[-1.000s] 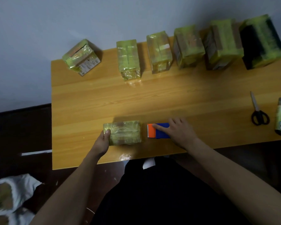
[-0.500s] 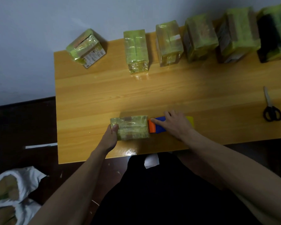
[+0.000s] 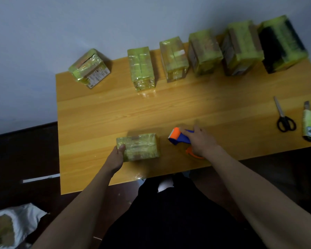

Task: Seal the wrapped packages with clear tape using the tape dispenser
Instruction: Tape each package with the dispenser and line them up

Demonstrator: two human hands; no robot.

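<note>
A small green-wrapped package [image 3: 139, 146] lies near the front edge of the wooden table [image 3: 187, 108]. My left hand [image 3: 116, 157] grips its left end, thumb on top. Just to the right, my right hand [image 3: 202, 141] holds the blue and orange tape dispenser [image 3: 179, 138], lifted and tilted, a short gap away from the package. Several more green-wrapped packages stand in a row along the back edge, from the tilted one at the left [image 3: 89, 69] to the dark one at the right [image 3: 282, 44].
Black-handled scissors [image 3: 284, 116] and a utility knife [image 3: 309, 123] lie at the table's right side. A white bag [image 3: 11, 229] sits on the dark floor at the lower left. A grey wall runs behind the table.
The dispenser was pressed against the package's right end half a second ago; now my right hand has pulled it away to the right and tilted it up. My left hand keeps its hold.
</note>
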